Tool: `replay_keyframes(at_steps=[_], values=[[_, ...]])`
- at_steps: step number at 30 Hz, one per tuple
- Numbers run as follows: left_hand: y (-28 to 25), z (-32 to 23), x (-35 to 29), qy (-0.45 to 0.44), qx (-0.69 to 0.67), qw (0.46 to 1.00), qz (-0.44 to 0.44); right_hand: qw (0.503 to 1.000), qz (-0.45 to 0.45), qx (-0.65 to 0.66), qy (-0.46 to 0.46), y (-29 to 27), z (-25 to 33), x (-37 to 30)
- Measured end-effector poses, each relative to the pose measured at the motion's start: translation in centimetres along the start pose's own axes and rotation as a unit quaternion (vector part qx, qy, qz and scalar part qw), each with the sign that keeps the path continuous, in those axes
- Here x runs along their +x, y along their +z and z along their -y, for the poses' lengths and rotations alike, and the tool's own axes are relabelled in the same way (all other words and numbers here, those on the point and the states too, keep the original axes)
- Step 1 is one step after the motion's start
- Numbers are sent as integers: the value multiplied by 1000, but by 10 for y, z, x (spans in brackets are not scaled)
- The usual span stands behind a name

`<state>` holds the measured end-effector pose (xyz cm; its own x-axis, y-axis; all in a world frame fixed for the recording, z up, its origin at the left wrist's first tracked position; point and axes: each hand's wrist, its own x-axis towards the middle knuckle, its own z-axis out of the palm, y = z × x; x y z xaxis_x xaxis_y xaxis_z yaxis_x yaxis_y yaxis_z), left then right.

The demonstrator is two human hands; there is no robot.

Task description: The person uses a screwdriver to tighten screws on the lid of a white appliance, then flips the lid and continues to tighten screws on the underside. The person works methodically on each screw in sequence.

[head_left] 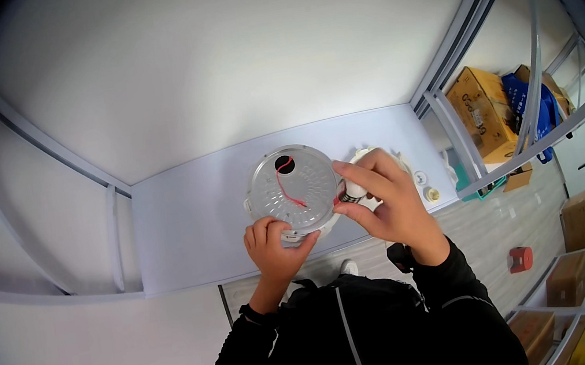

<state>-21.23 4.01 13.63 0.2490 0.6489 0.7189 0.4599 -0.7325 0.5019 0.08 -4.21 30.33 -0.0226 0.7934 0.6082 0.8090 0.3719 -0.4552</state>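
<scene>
A round, translucent plastic piece [309,193] with a ribbed face sits over the light table in front of me. Near its far edge is a round black opening [284,164], and a thin red cord [281,187] runs from there across the face. My left hand [272,253] grips its near-left rim, thumb along the near edge. Close to the right rim, my right hand [394,195] pinches a small white bottle-like item [354,190] with a dark band and a red end. Whether that red end touches the rim I cannot tell.
Partly behind my right hand lies a white round object [362,152]. Small round items, one clear [421,177] and one yellowish [432,194], sit at the right end of the table [194,217]. Beyond the frame are cardboard boxes [481,113] and a red stool [520,259].
</scene>
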Motion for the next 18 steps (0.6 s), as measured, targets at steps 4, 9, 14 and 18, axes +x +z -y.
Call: replay_keyframes(at_steps=[4,9,14,18], values=[[4,-7,-2,-2,23,1000,-11,999,-36,-23,16,2,-7,-5],[3,-10,-4,-19,33,999,-5,997,-44,16,54,4,0,2],[-3,-13,-3,-38,39,998,19,994,-49,27,93,6,-5,-2],[-16,-13,6,-35,41,997,55,998,-57,8,37,8,-9,0]])
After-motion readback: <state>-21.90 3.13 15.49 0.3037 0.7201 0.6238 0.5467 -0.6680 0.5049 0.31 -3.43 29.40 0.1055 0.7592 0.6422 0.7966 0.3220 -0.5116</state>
